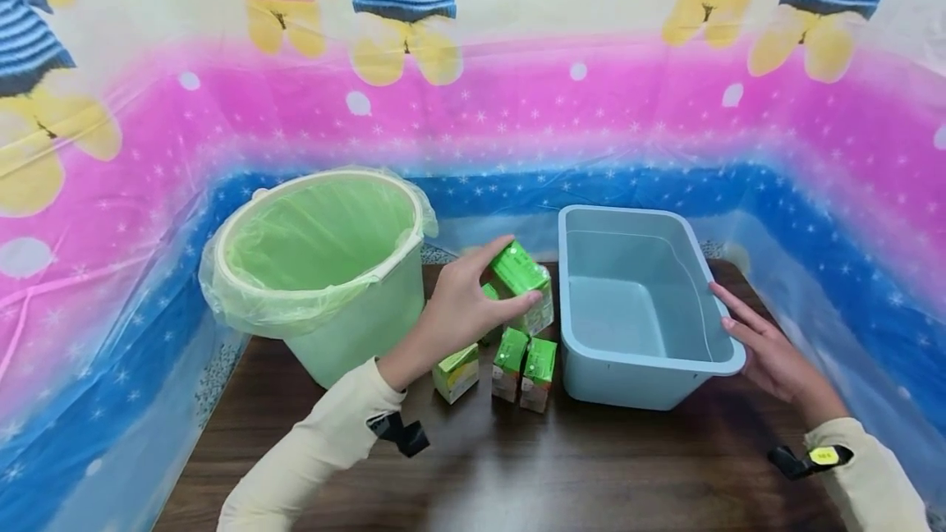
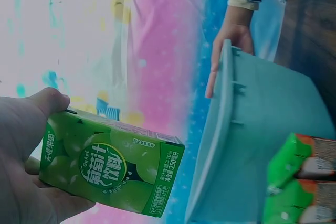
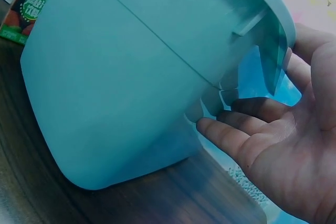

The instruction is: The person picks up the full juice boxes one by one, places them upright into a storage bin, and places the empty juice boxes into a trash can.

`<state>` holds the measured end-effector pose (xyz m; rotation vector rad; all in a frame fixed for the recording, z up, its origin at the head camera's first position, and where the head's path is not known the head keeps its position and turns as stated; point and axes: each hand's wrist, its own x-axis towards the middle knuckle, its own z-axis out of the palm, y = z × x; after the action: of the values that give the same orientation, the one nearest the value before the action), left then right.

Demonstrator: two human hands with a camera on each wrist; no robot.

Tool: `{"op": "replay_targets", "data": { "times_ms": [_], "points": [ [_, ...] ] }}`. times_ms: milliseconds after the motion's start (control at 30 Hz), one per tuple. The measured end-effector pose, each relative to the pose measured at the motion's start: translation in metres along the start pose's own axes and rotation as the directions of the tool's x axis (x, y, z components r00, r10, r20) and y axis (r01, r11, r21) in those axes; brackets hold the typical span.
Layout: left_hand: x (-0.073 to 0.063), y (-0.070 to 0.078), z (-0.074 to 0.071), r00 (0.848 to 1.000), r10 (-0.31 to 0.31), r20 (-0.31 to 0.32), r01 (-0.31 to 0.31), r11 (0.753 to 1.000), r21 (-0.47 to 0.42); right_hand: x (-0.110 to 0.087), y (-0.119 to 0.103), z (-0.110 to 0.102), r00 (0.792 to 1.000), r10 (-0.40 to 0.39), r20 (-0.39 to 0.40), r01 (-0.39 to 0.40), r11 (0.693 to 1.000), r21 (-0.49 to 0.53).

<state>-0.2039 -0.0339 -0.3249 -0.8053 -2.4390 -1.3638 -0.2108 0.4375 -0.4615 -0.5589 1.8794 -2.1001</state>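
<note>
My left hand point(image 1: 473, 298) grips a green grape juice box point(image 1: 517, 269) between thumb and fingers, held above other boxes. In the left wrist view, its printed broad face shows. At the right, my right hand point(image 1: 772, 355) holds the rim of a light blue plastic bin point(image 1: 650, 368), with some fingers touching the outer wall. The bin's inside shows no contents. Two green-topped juice boxes point(image 1: 538, 372) stand side by side left of the bin. A yellow-green box point(image 1: 456, 372) sits below my left wrist, and another green box point(image 1: 489, 294) is partly hidden behind the hand.
A light green bucket point(image 1: 355, 343) lined with a thin translucent bag point(image 1: 273, 314) stands at the left. Everything stands on a dark wooden table point(image 1: 591, 466). A printed pink and blue cloth point(image 1: 510, 105) hangs around the back and sides.
</note>
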Motion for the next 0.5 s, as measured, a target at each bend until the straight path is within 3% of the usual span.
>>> {"op": "replay_targets", "data": {
  "times_ms": [200,500],
  "points": [
    [0.033,0.016,0.008,0.996,0.047,0.077,-0.041,0.996,-0.082,-0.008,-0.001,0.005,1.0,-0.008,0.006,0.008,1.0,-0.007],
    [0.089,0.04,0.024,0.983,0.002,0.183,0.006,0.999,-0.044,-0.02,0.001,0.016,0.999,-0.009,0.039,0.01,1.0,-0.012]
  ]
}}
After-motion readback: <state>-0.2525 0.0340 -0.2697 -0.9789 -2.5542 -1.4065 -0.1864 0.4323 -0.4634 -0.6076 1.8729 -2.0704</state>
